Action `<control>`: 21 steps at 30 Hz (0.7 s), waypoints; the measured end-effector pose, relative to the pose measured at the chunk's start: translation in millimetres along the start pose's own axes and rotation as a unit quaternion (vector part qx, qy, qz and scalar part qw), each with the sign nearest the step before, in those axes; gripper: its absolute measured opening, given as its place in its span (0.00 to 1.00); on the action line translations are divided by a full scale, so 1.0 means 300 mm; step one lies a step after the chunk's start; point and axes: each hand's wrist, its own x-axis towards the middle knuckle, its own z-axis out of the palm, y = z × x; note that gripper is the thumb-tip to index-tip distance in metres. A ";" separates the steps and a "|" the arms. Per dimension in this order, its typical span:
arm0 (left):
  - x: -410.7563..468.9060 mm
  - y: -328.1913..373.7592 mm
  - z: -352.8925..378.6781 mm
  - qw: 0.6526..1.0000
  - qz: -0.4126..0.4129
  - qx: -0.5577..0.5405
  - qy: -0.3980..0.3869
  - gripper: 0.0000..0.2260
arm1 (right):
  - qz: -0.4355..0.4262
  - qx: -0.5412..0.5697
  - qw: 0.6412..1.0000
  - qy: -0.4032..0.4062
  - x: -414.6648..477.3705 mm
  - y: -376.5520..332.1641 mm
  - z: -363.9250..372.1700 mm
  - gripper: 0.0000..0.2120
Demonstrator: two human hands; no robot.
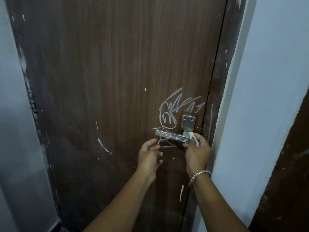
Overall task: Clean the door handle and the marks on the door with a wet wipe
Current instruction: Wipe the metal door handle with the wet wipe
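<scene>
The right hand [197, 153] pinches a crumpled white wet wipe [193, 137] between thumb and curled fingers. It holds the wipe against the right end of the flat silver metal door handle [170, 136], just below the rectangular steel backplate [188, 122]. A silver bangle [199, 175] circles that wrist. The left hand [149, 155] hovers just below the handle's free left end, its fingers loosely curled and holding nothing. White scribbled marks [168, 111] run along the handle bar and over the dark brown wood-grain door [117, 64] above and beneath it. Shorter white streaks lie further left and lower down. A pale blue-white wall [270, 81] stands beside the door frame on the right.
</scene>
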 end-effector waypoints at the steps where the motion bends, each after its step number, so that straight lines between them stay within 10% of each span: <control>1: -0.002 0.001 -0.004 1.000 -0.002 -0.001 -0.001 0.20 | 0.004 -0.008 1.000 -0.006 0.003 -0.005 -0.003 0.12; 8: -0.010 0.015 -0.016 1.000 -0.005 0.002 -0.004 0.19 | -0.079 -0.149 0.984 -0.059 -0.013 -0.032 -0.075 0.11; 13: -0.014 0.030 -0.032 1.000 0.005 0.004 -0.002 0.19 | -0.308 -0.360 0.878 -0.063 -0.007 -0.134 -0.067 0.14; 21: -0.012 0.051 -0.067 0.997 0.022 0.042 -0.058 0.23 | -0.304 -0.526 0.779 -0.153 -0.040 -0.175 -0.015 0.14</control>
